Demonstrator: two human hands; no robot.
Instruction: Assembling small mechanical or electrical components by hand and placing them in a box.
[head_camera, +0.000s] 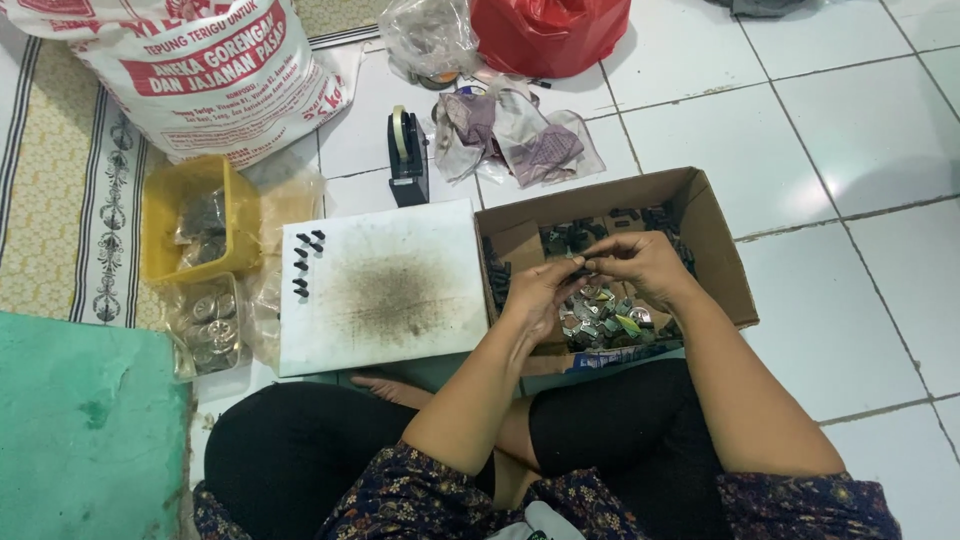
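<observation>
Both hands meet over an open cardboard box (716, 232) on the floor. My left hand (538, 296) and my right hand (642, 262) pinch a small dark part (580, 270) between their fingertips above the box. Inside the box lie several small dark parts and round silvery metal pieces (600, 322). Left of the box rests a white board (385, 285) with a dark smudge in its middle. Several small black parts (305, 262) are lined up near the board's left edge.
A yellow tub (160, 215) with bagged parts and clear bags of round metal pieces (208, 325) lie left of the board. A black tape dispenser (406, 155), crumpled plastic bags (520, 135), a large printed sack (205, 70) and a red bag (550, 30) sit behind. A green mat (85, 430) covers the lower left.
</observation>
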